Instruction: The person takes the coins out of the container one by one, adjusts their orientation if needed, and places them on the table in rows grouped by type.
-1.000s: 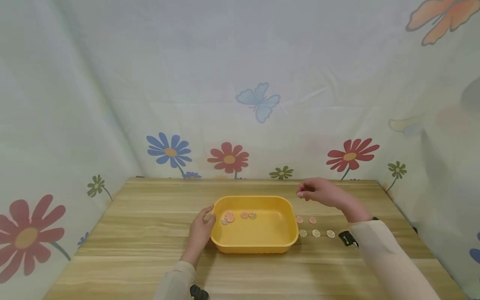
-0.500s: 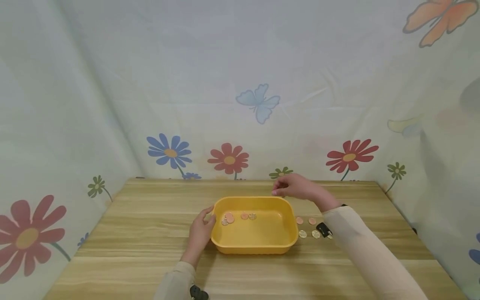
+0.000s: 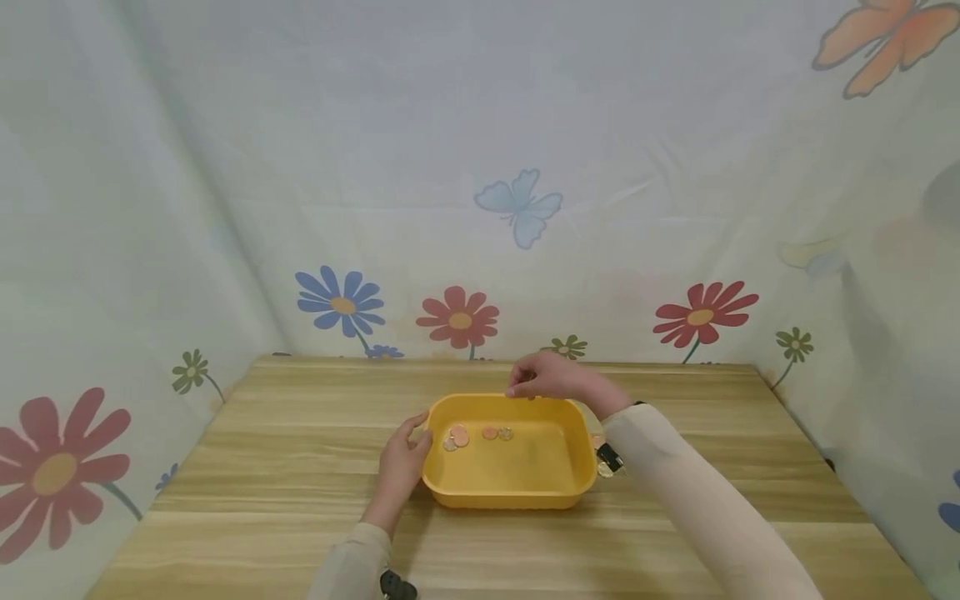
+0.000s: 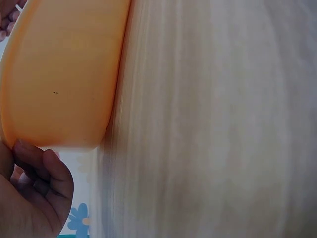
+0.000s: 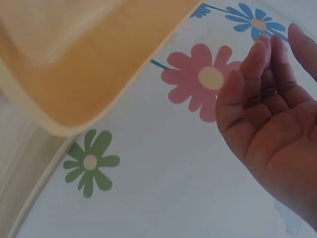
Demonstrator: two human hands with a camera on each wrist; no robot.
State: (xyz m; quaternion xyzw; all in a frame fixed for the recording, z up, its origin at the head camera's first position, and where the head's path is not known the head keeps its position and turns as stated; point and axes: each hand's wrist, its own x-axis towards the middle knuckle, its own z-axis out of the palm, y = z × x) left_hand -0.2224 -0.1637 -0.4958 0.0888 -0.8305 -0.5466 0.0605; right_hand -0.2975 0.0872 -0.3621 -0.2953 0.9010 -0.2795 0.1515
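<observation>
Broadly, a wooden table (image 3: 300, 467) fills the scene, backed by a flowered cloth wall (image 3: 450, 167). Near the table's middle sits a yellow tub (image 3: 517, 492), with a few coins (image 3: 459, 436) lying at its far left inside. More coins (image 3: 604, 468) lie on the table just right of the tub, mostly hidden by the sleeve. The left hand (image 3: 401, 467) rests against the tub's left wall, fingers loosely curved. The right hand (image 3: 543, 379) hovers over the tub's far rim, fingers relaxed, palm bare in the wrist view.
</observation>
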